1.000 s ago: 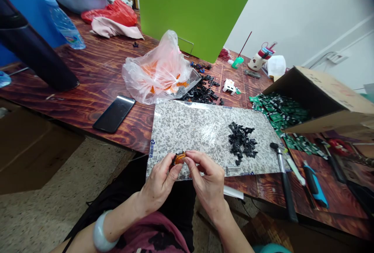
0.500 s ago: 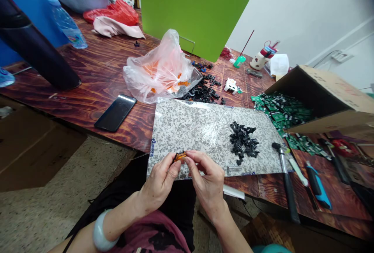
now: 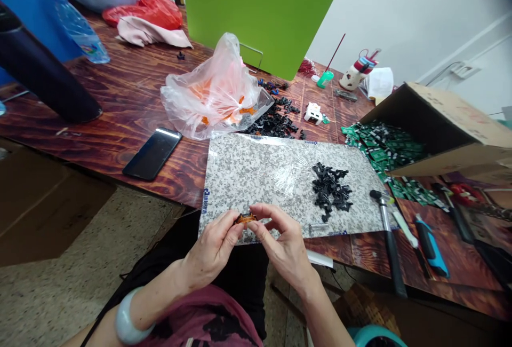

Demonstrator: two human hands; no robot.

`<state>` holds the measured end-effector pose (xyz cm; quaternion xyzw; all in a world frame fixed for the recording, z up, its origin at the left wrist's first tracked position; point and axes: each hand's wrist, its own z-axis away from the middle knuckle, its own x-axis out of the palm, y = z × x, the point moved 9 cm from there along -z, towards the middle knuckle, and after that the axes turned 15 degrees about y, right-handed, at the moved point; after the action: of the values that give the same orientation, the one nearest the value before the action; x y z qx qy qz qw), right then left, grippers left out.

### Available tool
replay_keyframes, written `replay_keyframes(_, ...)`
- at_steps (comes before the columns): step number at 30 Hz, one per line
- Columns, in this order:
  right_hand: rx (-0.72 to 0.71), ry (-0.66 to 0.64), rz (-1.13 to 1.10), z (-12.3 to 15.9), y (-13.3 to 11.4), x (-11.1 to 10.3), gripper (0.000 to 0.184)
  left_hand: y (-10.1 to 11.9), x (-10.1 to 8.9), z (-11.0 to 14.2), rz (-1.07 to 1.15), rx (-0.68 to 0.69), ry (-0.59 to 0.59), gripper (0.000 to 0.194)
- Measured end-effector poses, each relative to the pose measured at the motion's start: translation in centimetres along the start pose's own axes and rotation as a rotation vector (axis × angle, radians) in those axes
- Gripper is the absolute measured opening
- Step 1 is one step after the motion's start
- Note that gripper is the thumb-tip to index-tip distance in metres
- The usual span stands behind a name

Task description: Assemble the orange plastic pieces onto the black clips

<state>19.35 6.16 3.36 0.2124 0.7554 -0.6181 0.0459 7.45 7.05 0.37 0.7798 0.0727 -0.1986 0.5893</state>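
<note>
Amber part pinched between both hands' fingertips, left hand and right hand nearly closed on it, over near edge of speckled sheet. Black plastic pieces lie loose on sheet; green parts heaped beside tipped cardboard box

small orange part, hidden partly by left hand and right hand, kind unclear, perhaps a coil

Orange part, grey-speckled sheet, black clips
</note>
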Motion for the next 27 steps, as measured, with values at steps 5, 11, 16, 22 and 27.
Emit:
replay_keyframes(5,0.009,-0.059,-0.078,0.3,-0.2,0.2,0.012,0.4,0.6,0.2,-0.020,0.108,-0.117,0.026)
replay_keyframes(11,0.014,-0.036,-0.128,0.5,-0.3,-0.2,0.010,1.4,0.6,0.2,-0.011,0.197,-0.173,0.027)
replay_keyframes(16,-0.077,-0.015,-0.091,0.6,-1.4,-0.6,0.009,2.3,0.5,0.2,0.045,0.273,-0.172,0.028)
replay_keyframes(22,-0.185,0.006,-0.046,0.9,-2.0,-0.9,0.015,2.2,0.6,-0.1,0.024,0.231,-0.219,0.034)
replay_keyframes(27,-0.182,-0.017,-0.049,1.1,-1.1,-1.1,0.022,2.0,0.5,-0.3,0.017,0.270,-0.209,0.028)
